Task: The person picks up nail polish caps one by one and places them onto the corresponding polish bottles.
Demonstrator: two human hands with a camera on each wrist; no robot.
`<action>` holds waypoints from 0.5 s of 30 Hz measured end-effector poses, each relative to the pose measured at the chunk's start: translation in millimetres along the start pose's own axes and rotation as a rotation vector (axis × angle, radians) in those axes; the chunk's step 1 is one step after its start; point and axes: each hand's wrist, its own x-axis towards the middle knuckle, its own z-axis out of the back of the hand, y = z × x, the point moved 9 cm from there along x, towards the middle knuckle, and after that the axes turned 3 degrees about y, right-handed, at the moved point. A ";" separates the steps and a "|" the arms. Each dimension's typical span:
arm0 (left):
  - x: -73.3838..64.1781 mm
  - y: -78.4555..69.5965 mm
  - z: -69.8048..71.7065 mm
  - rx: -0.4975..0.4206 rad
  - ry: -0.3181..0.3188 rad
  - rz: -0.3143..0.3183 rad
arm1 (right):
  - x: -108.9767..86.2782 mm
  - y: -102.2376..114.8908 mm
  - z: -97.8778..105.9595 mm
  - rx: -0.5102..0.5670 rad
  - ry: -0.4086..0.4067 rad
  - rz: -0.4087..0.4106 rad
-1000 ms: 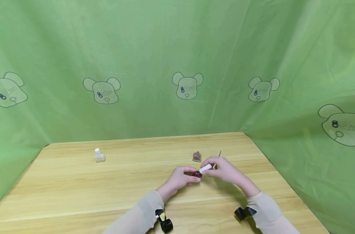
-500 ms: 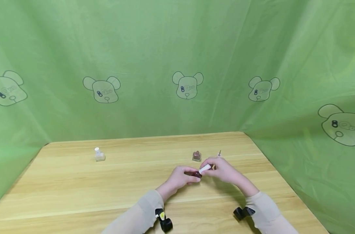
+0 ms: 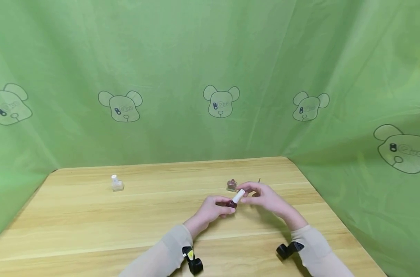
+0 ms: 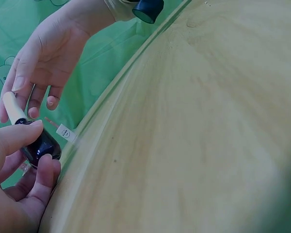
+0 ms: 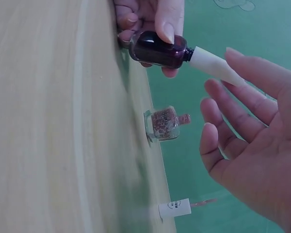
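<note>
My left hand (image 3: 211, 211) grips a dark red nail polish bottle (image 5: 157, 49) between thumb and fingers. Its long white cap (image 3: 239, 196) sits on the neck and tilts up to the right, with a dark collar showing between cap and glass. Around the cap's top end, my right hand (image 5: 262, 111) has its thumb and fingers spread loosely, the thumb and index fingertips right at the end. Beyond the hands, an uncapped bottle of brownish-pink polish (image 5: 165, 124) stands on the table. A separate white brush cap (image 5: 175, 208) stands nearby, its brush pointing up.
A clear polish bottle with a white cap (image 3: 117, 184) stands at the table's left back. The wooden table (image 3: 92, 223) ends at a green curtain (image 3: 175, 50) behind and at the right. Each wrist carries a small black camera (image 3: 195, 265).
My right fingers have loosened from the white cap and spread, so more of it shows. The cap now tilts more upright. My left hand keeps its grip on the bottle.
</note>
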 end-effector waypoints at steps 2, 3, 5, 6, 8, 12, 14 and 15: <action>0.2 1.0 -0.3 -0.004 0.003 0.002 | -0.4 -3.3 2.0 0.033 -0.002 -0.014; 0.2 1.4 -0.4 -0.004 0.004 0.002 | -0.6 -4.7 3.2 0.039 -0.008 -0.024; 0.1 2.3 -0.6 -0.004 0.004 0.004 | -0.8 -6.8 5.2 0.035 -0.022 -0.042; -0.2 2.0 -0.7 -0.002 0.004 0.001 | -0.9 -7.4 6.0 0.031 -0.029 -0.047; -0.4 2.3 -0.8 0.000 0.004 0.000 | -1.1 -7.5 7.1 0.026 -0.038 -0.047; -0.6 1.9 -0.9 0.006 0.002 -0.003 | -1.2 -6.0 7.2 0.028 -0.055 -0.045; -0.6 2.1 -1.4 0.008 0.004 0.000 | -1.1 -4.6 6.6 0.025 -0.060 -0.041; -0.6 2.2 -1.7 0.010 0.004 0.002 | -1.2 -3.8 6.3 0.021 -0.062 -0.037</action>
